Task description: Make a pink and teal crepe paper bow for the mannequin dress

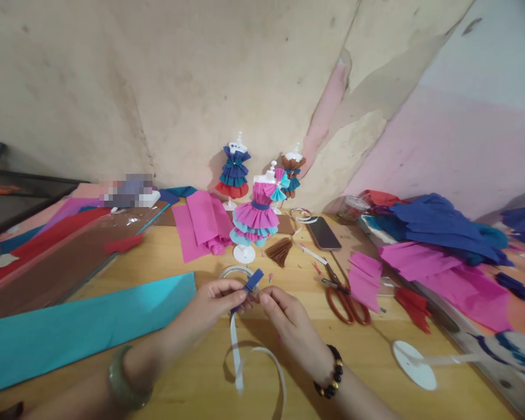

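My left hand (221, 300), with a green bangle at the wrist, pinches a small folded blue strip (254, 280) above the wooden table. A narrow white tape (235, 350) hangs down below those fingers. Close on the right, my right hand (289, 318), wearing a dark beaded bracelet, has thumb and forefinger pressed together beside the blue strip; what lies between them is too small to make out. Behind the hands stands a small mannequin in a pink and turquoise ruffled paper dress (257, 214). A ring of white tape (234, 270) is partly hidden by my fingers.
Two more dressed mannequins (235, 172) (293, 169) stand by the wall. Turquoise paper (91, 326) lies left. Orange-handled scissors (347, 303), a phone (324, 233) and a white stand base (414, 365) are right, near piled blue (450, 224) and pink paper (450, 283).
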A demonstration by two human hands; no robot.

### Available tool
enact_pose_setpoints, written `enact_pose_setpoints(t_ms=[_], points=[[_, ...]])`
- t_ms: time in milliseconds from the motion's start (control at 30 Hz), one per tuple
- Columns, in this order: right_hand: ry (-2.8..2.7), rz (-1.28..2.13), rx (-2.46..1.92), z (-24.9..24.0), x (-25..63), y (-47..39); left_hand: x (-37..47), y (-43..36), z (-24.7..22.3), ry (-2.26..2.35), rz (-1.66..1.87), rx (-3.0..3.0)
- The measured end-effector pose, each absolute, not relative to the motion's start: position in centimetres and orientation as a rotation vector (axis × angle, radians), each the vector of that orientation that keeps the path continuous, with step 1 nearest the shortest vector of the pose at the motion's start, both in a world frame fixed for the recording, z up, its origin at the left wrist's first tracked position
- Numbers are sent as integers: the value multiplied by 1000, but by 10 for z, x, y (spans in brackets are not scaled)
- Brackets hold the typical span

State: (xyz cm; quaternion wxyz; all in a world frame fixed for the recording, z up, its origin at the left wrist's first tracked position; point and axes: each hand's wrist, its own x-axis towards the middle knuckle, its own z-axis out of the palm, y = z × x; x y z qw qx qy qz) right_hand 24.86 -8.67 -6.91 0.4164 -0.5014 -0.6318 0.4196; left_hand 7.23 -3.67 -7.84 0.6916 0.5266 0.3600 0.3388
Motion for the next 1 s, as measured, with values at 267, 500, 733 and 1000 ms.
enact_pose_setpoints(t_ms=[267, 500, 733, 1000], points=[[-1600, 1035, -1307, -71, 250, -86, 71, -34, -76, 790, 719, 1259], [-1724, 916, -1414, -68, 252, -87, 54, -25, -46, 1057, 764, 1576], [-1922, 864, -1424, -66, 248, -93, 63, -33, -42, 934, 557, 1339], [-1996, 814, -1389, -69, 249, -91, 65, -34, -44, 949, 515, 1354]])
